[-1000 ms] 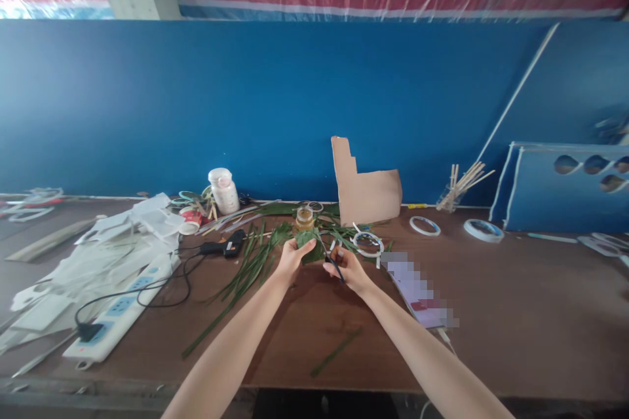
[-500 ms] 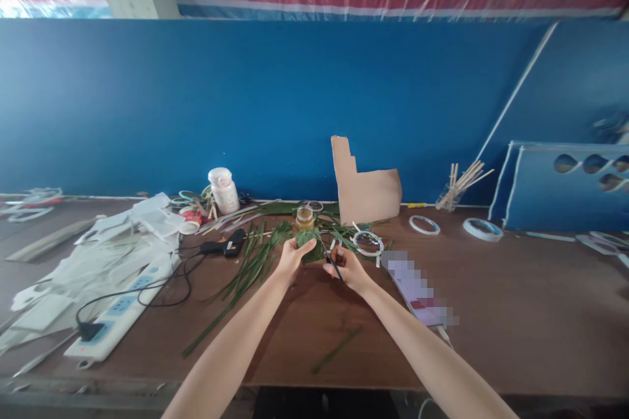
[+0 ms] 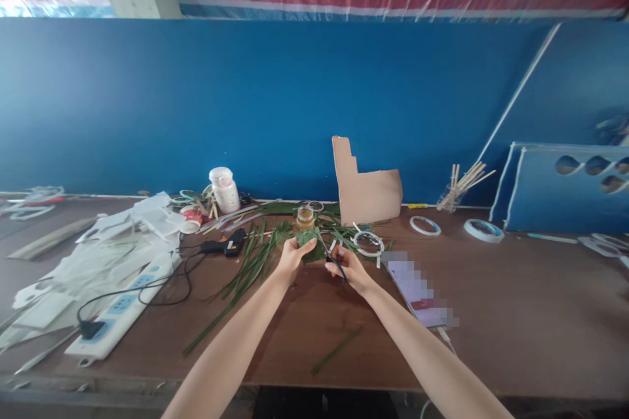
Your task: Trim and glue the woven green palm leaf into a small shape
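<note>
My left hand pinches a broad green leaf between fingers and thumb. My right hand holds a pair of dark-handled scissors, with the blades against the leaf's right edge. Long green leaf strips lie on the brown wooden table to the left of my hands. Just past the leaf stand a small glass jar of amber liquid and a white tape ring.
A black glue gun, a white power strip with black cords, and a pile of white foam sheets occupy the left. A cardboard cutout leans on the blue wall. Tape rolls lie at right.
My right hand has shifted slightly, bringing the scissors closer to the leaf's edge. My left hand and the leaf have barely moved.
</note>
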`<state>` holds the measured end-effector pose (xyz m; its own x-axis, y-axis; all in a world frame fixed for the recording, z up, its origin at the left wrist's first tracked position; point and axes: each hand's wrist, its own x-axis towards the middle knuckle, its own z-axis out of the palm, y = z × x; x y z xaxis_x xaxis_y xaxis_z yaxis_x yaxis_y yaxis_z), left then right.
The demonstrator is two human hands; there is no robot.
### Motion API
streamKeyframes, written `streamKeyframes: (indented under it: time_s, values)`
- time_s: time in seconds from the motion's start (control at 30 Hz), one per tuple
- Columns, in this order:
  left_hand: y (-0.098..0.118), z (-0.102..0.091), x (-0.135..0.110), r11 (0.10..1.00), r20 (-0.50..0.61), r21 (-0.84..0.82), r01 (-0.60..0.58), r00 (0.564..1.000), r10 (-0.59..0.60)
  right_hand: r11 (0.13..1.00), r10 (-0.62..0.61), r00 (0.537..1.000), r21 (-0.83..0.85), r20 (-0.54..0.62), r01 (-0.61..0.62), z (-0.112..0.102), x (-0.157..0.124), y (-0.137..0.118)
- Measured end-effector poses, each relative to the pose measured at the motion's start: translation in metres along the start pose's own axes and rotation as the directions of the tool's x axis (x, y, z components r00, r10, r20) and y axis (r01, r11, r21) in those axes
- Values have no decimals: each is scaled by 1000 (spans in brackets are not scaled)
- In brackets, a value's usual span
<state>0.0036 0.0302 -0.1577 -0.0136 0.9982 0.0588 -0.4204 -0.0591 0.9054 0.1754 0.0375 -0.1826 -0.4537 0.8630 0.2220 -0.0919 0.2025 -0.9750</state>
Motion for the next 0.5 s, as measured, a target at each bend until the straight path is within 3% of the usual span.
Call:
streamKeyframes:
  time_s: [0.5]
  values:
    - [-2, -1, 2, 999, -44, -31, -11, 999, 10, 998, 45, 999, 44, -20, -44, 3, -2, -4]
